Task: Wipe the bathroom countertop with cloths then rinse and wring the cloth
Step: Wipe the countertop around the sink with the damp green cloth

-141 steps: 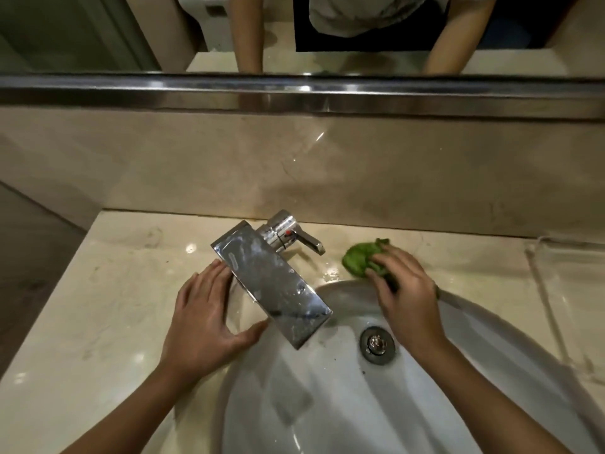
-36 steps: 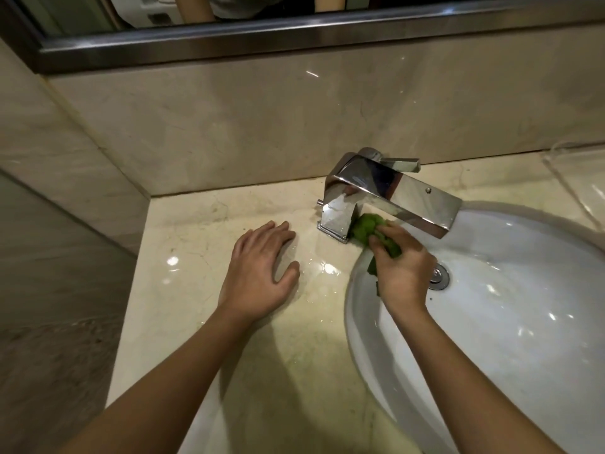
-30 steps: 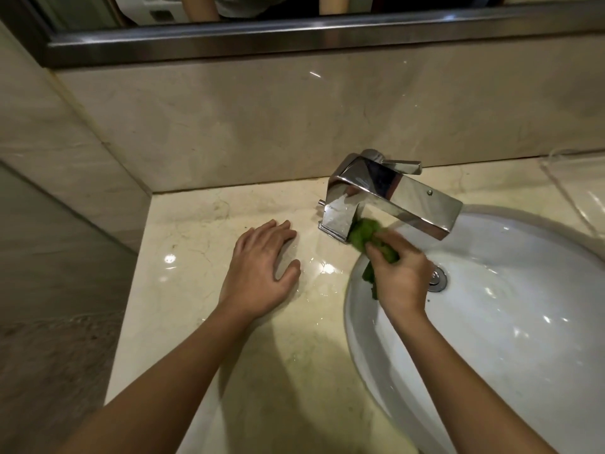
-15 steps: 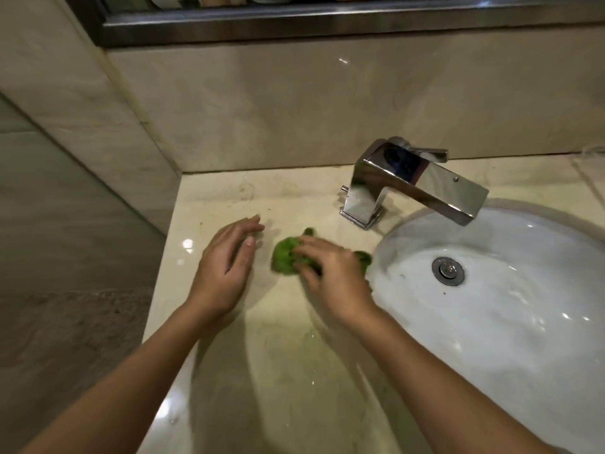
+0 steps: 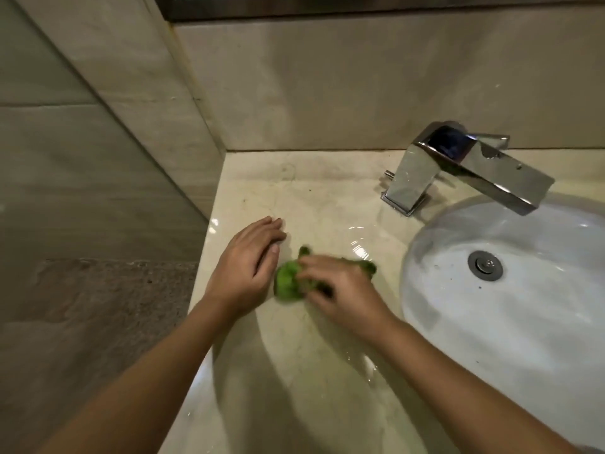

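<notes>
Green cloth lay bunched on the wet desk beside the basin, clutched by the right grip, left grip flat and straight-fingered alongside; wiping looked underway, rinsing and wringing undone.

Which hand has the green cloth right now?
The right hand: its fingers are over the bunched green cloth on the countertop. The left hand is beside the cloth, fingers straight, holding nothing.

A square chrome faucet reached over the white basin's rim. A round metal drain sat at its bottom.
</notes>
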